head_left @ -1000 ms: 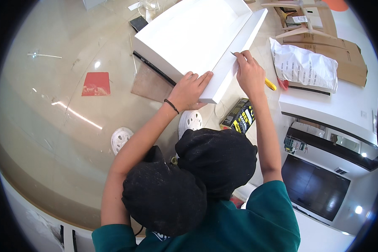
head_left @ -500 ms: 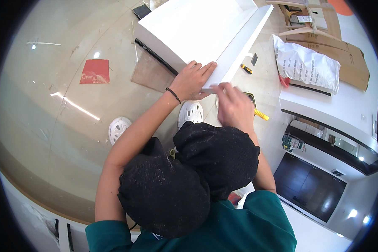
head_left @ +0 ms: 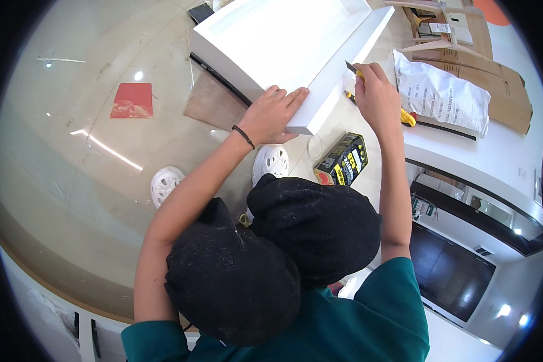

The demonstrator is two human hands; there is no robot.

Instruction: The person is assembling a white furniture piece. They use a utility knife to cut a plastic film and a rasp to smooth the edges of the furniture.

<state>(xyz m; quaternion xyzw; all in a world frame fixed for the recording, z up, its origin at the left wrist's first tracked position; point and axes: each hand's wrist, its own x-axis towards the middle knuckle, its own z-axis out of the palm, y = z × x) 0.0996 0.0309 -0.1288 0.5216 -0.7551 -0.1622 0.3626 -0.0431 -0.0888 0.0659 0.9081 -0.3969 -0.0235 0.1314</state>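
A white drawer-like box [head_left: 271,45] with raised sides leans in front of me, its near corner toward my legs. My left hand [head_left: 276,113] grips that corner, fingers laid over the edge and thumb lower down on the front. To the right of the box's side panel, my right hand [head_left: 377,96] is closed around a yellow utility knife [head_left: 408,117]. Its dark blade points up and left beside the panel, and the handle's end sticks out behind my wrist. Another yellow and black cutter [head_left: 350,97] lies on the floor, partly hidden by my right hand.
A black and yellow printed box [head_left: 345,160] stands on the floor near my right knee. A white sack [head_left: 443,93] and flattened cardboard [head_left: 505,96] lie at right. A black strip [head_left: 220,78] runs along the box's left side. A red sheet [head_left: 131,100] lies farther left.
My right hand has moved up and right from the near corner with the utility knife, uncovering the black and yellow box. My left hand stays on the corner.
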